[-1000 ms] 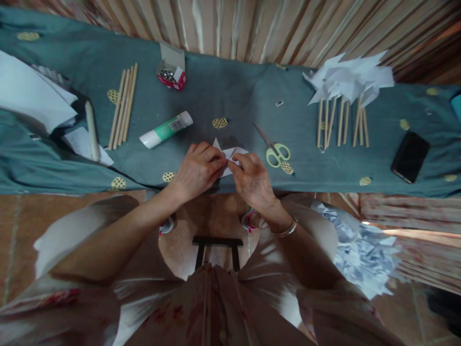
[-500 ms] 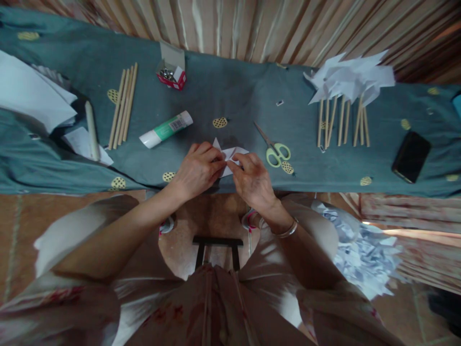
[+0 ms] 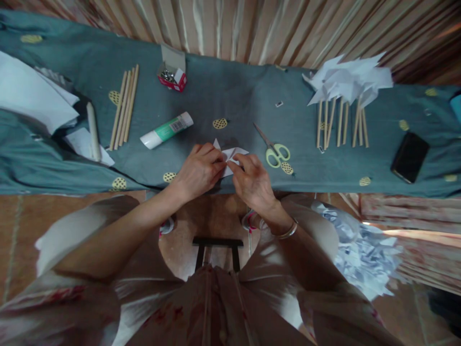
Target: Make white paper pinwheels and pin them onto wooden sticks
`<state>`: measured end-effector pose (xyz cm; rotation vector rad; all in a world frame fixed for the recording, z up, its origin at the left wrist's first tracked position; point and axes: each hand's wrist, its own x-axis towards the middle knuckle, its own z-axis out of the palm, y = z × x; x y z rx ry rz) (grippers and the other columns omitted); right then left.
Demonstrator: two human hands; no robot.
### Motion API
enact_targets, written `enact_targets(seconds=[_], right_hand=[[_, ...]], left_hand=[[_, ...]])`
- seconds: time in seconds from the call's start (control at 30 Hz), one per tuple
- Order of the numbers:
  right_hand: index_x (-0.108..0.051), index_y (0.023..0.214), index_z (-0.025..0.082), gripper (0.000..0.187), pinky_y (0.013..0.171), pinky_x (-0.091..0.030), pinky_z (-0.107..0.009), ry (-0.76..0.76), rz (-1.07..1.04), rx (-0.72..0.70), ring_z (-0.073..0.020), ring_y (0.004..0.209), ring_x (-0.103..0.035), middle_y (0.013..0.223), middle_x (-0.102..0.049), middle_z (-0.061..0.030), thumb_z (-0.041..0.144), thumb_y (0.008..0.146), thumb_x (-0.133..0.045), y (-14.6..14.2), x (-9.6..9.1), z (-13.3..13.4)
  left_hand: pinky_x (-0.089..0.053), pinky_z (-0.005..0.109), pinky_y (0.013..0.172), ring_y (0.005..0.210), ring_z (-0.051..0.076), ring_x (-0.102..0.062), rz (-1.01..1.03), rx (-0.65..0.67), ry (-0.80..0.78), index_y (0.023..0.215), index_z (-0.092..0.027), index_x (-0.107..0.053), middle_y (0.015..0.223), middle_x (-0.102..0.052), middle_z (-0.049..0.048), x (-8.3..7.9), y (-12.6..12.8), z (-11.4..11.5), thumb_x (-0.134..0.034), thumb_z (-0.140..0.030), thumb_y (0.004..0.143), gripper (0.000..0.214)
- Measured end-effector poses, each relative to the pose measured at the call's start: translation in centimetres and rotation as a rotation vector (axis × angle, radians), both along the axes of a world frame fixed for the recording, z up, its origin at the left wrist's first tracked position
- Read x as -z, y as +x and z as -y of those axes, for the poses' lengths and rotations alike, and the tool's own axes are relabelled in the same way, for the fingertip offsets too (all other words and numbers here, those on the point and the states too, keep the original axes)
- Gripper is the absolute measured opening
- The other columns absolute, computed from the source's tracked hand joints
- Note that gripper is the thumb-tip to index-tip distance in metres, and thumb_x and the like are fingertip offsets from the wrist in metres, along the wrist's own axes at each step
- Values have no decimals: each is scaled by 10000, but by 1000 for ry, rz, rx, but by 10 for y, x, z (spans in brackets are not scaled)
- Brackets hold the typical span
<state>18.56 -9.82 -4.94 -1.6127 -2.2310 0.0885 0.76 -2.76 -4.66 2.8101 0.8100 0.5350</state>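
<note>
- Head view, the only one. Clock taken from the folded white paper [image 3: 237,151], which lies mid-scene at the near edge of the cloth-covered desk [image 3: 248,110].
- Left hand [image 3: 200,169] comes in from 8 o'clock, fingers bunched and pinching the paper's left part. Right hand [image 3: 253,183] from 4 o'clock, thumb and forefinger pressed together on its middle. The two hands nearly meet there; exact finger contact partly hidden.
- One pointed corner stands out at 11 o'clock, another flap at 2.
- Handling, my judgement: next to no weight; thin, springy along creases, limp at the tips. Dry, so unlikely to slip. Tears or takes stray creases if pulled hard.
- Best hold: the layered middle, light fingertip pinch from 9 and 3 o'clock; leave the loose points alone.
- Nearby: scissors [image 3: 272,146] between 2 and 3 o'clock, glue stick [image 3: 166,130] at 10. Neither touches the paper.
</note>
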Motion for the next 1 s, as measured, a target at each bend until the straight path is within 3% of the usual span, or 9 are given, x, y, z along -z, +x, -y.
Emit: enact_targets(seconds=[0.13, 0.27, 0.4, 0.6, 0.77, 1.0], right_hand=[[-641, 1174, 164, 324, 975, -503, -413, 27, -103, 28, -245, 1078, -566, 1245, -625, -111, 146, 917, -445, 4, 3, 2], [-598, 1230, 151, 362, 1033, -479, -488, 6, -217, 111, -281, 1171, -577, 1274, -629, -148, 230, 893, -491, 7, 2, 4], [-634, 1169, 156, 326, 1023, -489, -483, -20, -237, 104, -270, 1108, -619, 1187, -683, -133, 223, 883, -493, 7, -1, 3], [-660, 1153, 166, 319, 1028, -493, -444, -39, -306, 145, -242, 1119, -639, 1192, -699, -123, 209, 892, -482, 13, -7, 2], [-692, 1074, 163, 252, 954, -529, -393, -90, -398, 204, -229, 1068, -672, 1144, -726, -113, 237, 883, -544, 13, -9, -1], [-679, 1092, 181, 258, 740, -548, -312, -257, -441, 409, -195, 779, -737, 857, -776, -51, 333, 907, -585, 8, -16, -8]], left_hand=[[-387, 415, 805, 956, 256, -522, 6, 3, -27, 895, -170, -728, 980, -677, 90, -4, -1, 1, -466, -285, 974, 296], [-400, 441, 815, 984, 287, -520, -9, 24, -70, 930, -163, -729, 1011, -661, 111, -7, -2, 3, -549, -412, 923, 308], [-405, 456, 825, 990, 296, -516, -1, 20, -99, 931, -170, -731, 986, -653, 109, -6, -3, 2, -593, -389, 889, 262], [-399, 412, 793, 953, 259, -532, 36, -1, -87, 944, -186, -727, 984, -674, 90, -2, -4, 1, -514, -289, 944, 236], [-401, 414, 784, 952, 258, -531, 48, 0, -49, 962, -189, -732, 977, -680, 94, 0, -5, 1, -501, -238, 946, 237], [-397, 413, 781, 945, 257, -525, 40, -7, -8, 944, -186, -728, 962, -680, 95, 2, -5, 2, -495, -237, 951, 239]])
